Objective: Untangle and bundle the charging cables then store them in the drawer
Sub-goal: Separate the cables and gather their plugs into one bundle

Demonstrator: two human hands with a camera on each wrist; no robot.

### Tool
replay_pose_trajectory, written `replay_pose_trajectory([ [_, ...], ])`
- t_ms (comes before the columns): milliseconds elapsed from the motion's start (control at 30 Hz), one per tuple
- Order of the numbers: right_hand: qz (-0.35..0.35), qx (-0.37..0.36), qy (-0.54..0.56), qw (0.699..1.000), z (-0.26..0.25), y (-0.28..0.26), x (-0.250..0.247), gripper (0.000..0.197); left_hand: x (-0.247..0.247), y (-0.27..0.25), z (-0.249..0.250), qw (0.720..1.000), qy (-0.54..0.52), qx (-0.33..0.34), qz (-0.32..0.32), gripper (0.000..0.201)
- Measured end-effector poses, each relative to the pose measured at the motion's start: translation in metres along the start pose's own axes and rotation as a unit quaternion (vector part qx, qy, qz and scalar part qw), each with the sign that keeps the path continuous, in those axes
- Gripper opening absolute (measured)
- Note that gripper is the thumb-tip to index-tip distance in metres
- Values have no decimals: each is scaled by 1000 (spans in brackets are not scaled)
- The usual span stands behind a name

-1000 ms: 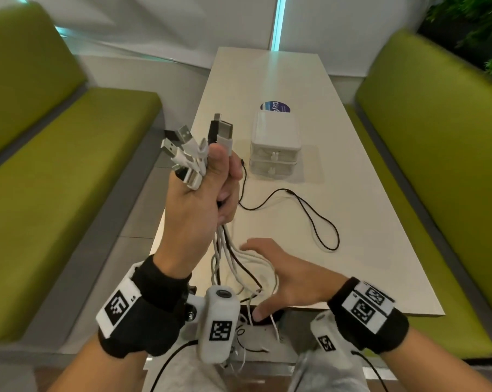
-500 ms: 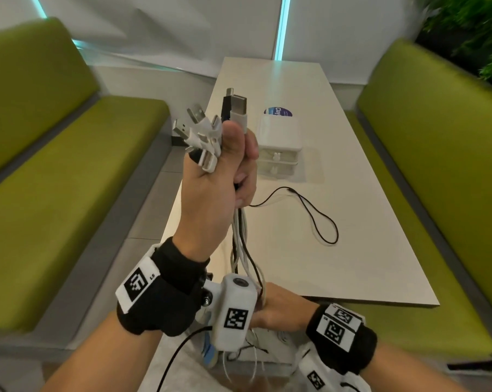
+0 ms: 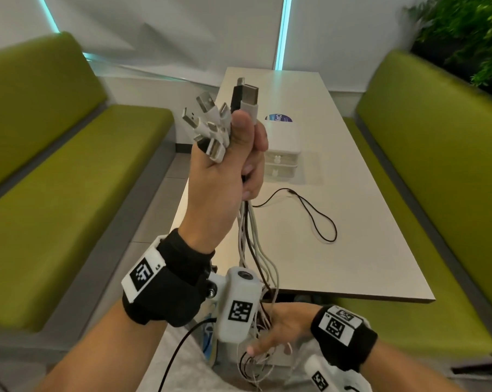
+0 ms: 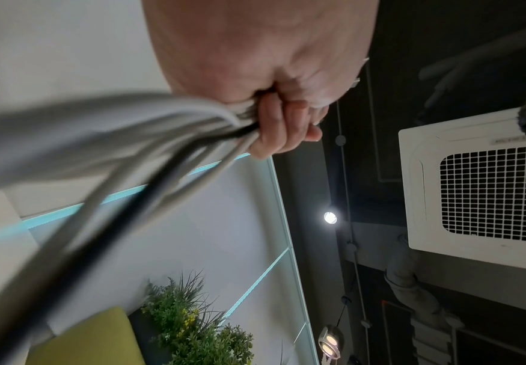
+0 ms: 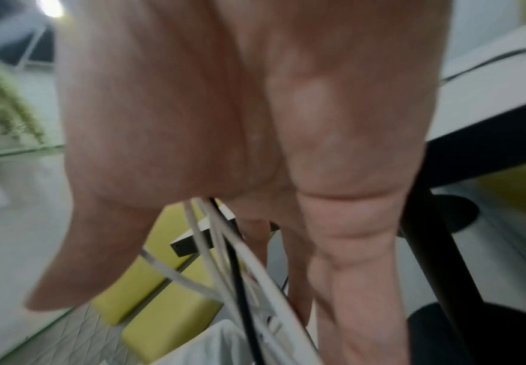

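Observation:
My left hand [image 3: 233,171] is raised over the table's near left corner and grips a bundle of white and black charging cables [image 3: 253,244]. Their USB plugs [image 3: 219,120] fan out above my fist. In the left wrist view my left hand [image 4: 274,74] is curled tight round the cables [image 4: 161,128]. The strands hang down past the table edge to my right hand [image 3: 278,329], low over my lap. In the right wrist view my right hand [image 5: 255,123] has straight fingers, and the cables [image 5: 224,259] run between thumb and fingers. A small white drawer box [image 3: 284,145], both drawers shut, stands on the table.
A loose black cable [image 3: 318,219] lies looped on the white table [image 3: 352,264] in front of the drawer box. A round sticker [image 3: 278,118] sits behind the box. Green benches [image 3: 69,193] flank the table on both sides. A plant [image 3: 465,29] hangs at the upper right.
My left hand has lifted the bundle higher. My right hand has left the tabletop and slid down along the hanging cables to below the table edge.

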State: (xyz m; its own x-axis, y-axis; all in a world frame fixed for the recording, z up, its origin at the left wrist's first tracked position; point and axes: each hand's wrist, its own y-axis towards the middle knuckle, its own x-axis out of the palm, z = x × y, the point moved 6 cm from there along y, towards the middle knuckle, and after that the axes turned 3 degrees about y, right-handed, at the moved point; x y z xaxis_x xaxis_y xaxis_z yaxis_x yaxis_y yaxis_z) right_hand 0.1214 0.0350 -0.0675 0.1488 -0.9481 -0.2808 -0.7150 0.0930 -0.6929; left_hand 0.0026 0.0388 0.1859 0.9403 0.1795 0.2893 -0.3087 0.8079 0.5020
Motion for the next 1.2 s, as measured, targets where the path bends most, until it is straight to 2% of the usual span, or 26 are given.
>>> replay_pose_trajectory([
  [100,-12,36,-57,998,15,5,-8,70,-3,4,-4,1000,3,-4,3,32],
  [167,24,31,-126,991,20,7,-24,78,-4,6,-10,1000,7,-12,3,31],
  [233,66,3,-132,989,8,-3,-43,78,-6,7,-17,1000,10,-21,0,31],
  [267,83,-22,-103,991,-1,-10,-52,70,-6,7,-20,1000,10,-26,0,31],
  [333,87,-70,3,994,-20,-18,-62,35,-5,7,-25,1000,1,-31,4,32],
  [367,81,-72,21,994,-24,-16,-60,17,-4,8,-25,999,-5,-31,10,34],
  [400,79,-61,8,995,-23,-10,-55,11,-3,9,-24,999,-10,-31,16,36],
  [533,42,43,-168,984,13,33,-16,10,-7,20,2,999,-9,26,34,34],
  [600,15,67,-190,979,24,43,-6,10,-10,26,14,998,5,46,32,40],
  [667,3,83,-208,975,23,44,-5,24,-10,27,12,999,13,37,18,42],
  [733,39,89,-215,972,15,37,-14,46,-4,25,1,1000,8,5,-7,42],
  [800,47,65,-201,976,2,27,-23,39,2,20,-11,999,3,-16,-28,40],
  [867,42,43,-239,969,-5,17,-37,25,4,16,-19,999,13,-23,-37,32],
  [967,102,19,-203,974,-6,3,-81,38,1,14,-31,999,5,-46,-28,35],
  [1033,191,27,-196,962,4,-2,-123,33,-2,13,-40,998,12,-67,-16,41],
  [1133,374,95,-197,901,30,-11,-186,34,-8,10,-51,995,50,-87,8,35],
  [1200,437,158,-205,861,49,-11,-209,41,-13,6,-54,993,84,-79,21,28],
])
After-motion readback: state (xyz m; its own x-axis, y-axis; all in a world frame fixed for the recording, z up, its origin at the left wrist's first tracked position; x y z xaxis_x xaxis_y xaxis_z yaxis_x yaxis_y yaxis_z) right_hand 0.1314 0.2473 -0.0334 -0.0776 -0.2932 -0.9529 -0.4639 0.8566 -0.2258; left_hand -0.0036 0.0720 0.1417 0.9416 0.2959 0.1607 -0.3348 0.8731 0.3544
